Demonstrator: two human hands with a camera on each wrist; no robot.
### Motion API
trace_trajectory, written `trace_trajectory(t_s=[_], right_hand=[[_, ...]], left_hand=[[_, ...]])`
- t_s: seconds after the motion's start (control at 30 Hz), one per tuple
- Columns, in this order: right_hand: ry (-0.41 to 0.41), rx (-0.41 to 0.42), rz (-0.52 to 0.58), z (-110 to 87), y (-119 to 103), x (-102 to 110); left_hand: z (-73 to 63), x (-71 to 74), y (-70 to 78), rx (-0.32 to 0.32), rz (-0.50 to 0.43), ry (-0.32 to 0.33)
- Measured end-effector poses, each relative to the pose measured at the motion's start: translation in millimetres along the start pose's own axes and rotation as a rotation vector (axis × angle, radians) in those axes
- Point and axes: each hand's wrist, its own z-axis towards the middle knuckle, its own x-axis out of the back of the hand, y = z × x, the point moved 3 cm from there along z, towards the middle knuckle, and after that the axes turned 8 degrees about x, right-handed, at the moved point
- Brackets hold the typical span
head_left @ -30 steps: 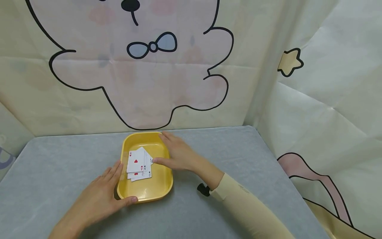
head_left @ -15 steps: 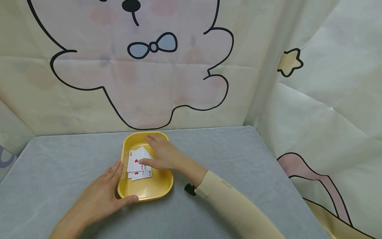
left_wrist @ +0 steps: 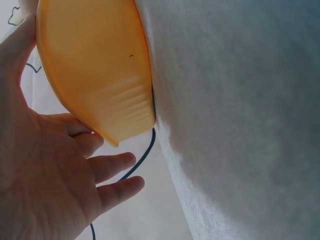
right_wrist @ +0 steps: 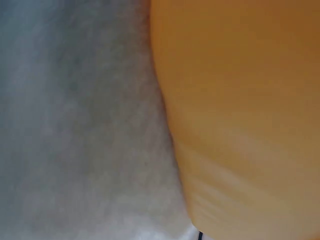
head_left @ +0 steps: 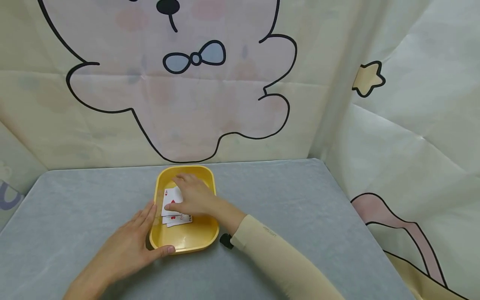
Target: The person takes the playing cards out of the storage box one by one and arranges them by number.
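Note:
A yellow tray (head_left: 183, 246) rests on the grey cloth-covered table. Inside it lies a loose, overlapping stack of playing cards (head_left: 170, 199), face up, with an ace of hearts on top and twos showing at the lower edge. My left hand (head_left: 127, 246) touches the tray's near-left corner, fingers along the left side and thumb on the front rim. In the left wrist view those fingers (left_wrist: 117, 167) look fairly straight. My right hand (head_left: 196, 198) is over the cards, thumb across the ace, and hides their right part. Whether it touches them cannot be told.
The grey table (head_left: 281, 200) spreads around the tray. Behind it hangs a curtain (head_left: 240, 104) with a cartoon animal, and another drape (head_left: 420, 137) is on the right. A small black object (head_left: 226, 241) sits at my right wrist.
My right hand has moved left from the tray's right rim to over the cards, covering more of them. My left hand and the tray stay nearly in place.

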Motion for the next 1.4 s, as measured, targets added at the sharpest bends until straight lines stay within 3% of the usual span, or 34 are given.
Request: trace_trajectory(t_s=[0.43, 1.4], right_hand=[[-0.011, -0.047, 0.114, 13.3, 4.5, -18.5], [-0.098, -0.040, 0.095, 21.2, 11.4, -26.3]], left_hand=[[-0.6, -0.5, 1.3, 0.001, -0.017, -0.004], [0.2, 0.9, -1.2, 0.000, -0.033, -0.003]])
